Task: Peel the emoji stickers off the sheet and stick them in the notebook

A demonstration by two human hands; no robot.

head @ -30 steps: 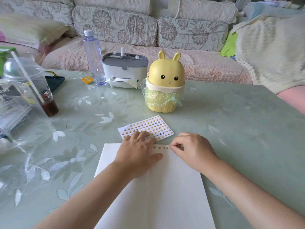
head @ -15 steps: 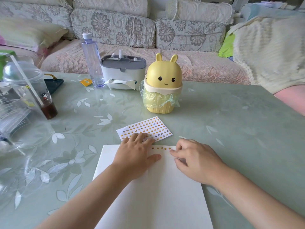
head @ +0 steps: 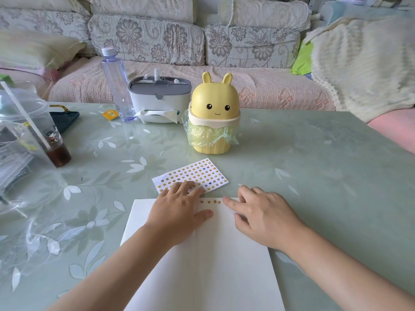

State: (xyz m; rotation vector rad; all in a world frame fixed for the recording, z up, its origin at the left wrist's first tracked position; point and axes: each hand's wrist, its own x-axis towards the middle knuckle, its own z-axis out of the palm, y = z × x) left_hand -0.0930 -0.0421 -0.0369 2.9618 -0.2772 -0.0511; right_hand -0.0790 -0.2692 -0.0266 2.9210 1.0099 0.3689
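Note:
A white sticker sheet covered with small yellow emoji lies on the green table just beyond an open white notebook. A short row of emoji stickers runs along the notebook's top edge. My left hand lies flat, palm on the notebook and fingertips on the sheet's near edge. My right hand rests on the notebook's top right corner, its index finger stretched out and pressing the page right beside the last sticker in the row.
A yellow bunny-shaped bin with a plastic liner stands behind the sheet. Further back are a tissue box and a clear bottle. A plastic cup with a straw and clear packaging sit at the left. A sofa lies beyond the table.
My right hand has gone from a pinch at the row's end to an outstretched index finger pressing the page. My left hand has stayed put.

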